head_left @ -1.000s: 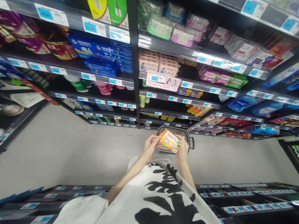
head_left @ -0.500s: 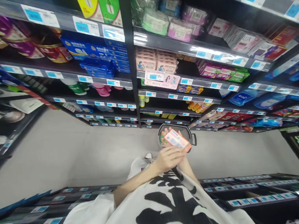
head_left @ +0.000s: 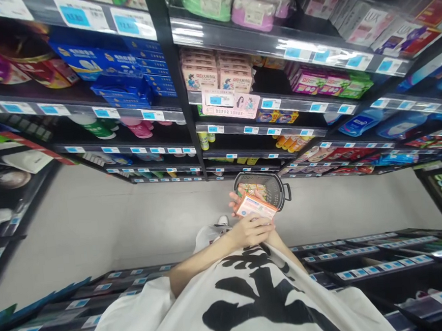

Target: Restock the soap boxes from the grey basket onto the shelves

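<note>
An orange-and-white box (head_left: pixel 257 206) lies across my hands in front of my body, its printed face up. My left hand (head_left: pixel 253 227) is closed on its near edge, with fingers bent over the lower corner. Under the box, my right hand (head_left: pixel 233 204) supports it. Its fingers show spread past the box's left end, while its palm is hidden. Just beyond my hands stands a dark grey shopping basket (head_left: pixel 283 193) on the floor, with a black handle at its right. Several yellow-green packs (head_left: pixel 260 188) lie in it.
Tall store shelves (head_left: pixel 236 159) rise ahead, carrying pink soap boxes (head_left: pixel 235 77), blue boxes (head_left: pixel 119 64) and bottles. More shelving (head_left: pixel 382 270) runs close behind me. Grey floor (head_left: pixel 144 217) lies between, with my white shoe (head_left: pixel 223 220) showing.
The box has tilted and shifted slightly left and down in my hands. The packs in the basket show more clearly. The camera view has moved, with the shelves appearing higher and larger.
</note>
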`<act>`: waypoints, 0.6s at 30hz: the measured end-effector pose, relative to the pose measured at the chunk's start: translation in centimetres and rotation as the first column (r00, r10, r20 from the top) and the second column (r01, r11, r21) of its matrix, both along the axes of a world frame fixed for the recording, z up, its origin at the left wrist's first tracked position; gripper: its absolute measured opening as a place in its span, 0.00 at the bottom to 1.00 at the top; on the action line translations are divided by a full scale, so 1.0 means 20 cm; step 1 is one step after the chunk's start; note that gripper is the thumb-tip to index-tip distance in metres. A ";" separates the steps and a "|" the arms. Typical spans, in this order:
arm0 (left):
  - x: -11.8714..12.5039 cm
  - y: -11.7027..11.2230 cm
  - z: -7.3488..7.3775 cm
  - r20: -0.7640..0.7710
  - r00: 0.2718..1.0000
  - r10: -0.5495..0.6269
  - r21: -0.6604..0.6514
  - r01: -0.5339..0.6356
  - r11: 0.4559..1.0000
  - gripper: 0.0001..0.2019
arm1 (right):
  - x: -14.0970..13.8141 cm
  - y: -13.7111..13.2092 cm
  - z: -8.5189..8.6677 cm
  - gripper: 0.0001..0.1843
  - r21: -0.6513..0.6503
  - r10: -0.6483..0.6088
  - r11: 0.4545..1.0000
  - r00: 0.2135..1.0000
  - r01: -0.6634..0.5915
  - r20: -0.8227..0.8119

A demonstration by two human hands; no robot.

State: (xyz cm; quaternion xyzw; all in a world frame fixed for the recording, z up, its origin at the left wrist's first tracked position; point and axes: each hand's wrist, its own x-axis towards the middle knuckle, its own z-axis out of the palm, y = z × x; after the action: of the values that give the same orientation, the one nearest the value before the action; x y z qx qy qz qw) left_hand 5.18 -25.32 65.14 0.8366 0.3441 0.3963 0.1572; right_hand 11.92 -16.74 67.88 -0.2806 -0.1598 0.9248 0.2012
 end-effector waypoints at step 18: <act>-0.02 0.06 0.04 0.134 0.931 0.339 0.158 -0.358 0.920 0.25 | -0.01 -0.14 -0.13 0.15 0.305 -0.559 0.799 0.455 0.517 0.693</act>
State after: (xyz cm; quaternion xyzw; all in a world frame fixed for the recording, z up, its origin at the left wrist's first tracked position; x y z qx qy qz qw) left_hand 4.76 -24.15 65.97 0.7507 0.4419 0.4905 0.0259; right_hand 11.77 -19.60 65.35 -0.6692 -0.1545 0.6043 0.4040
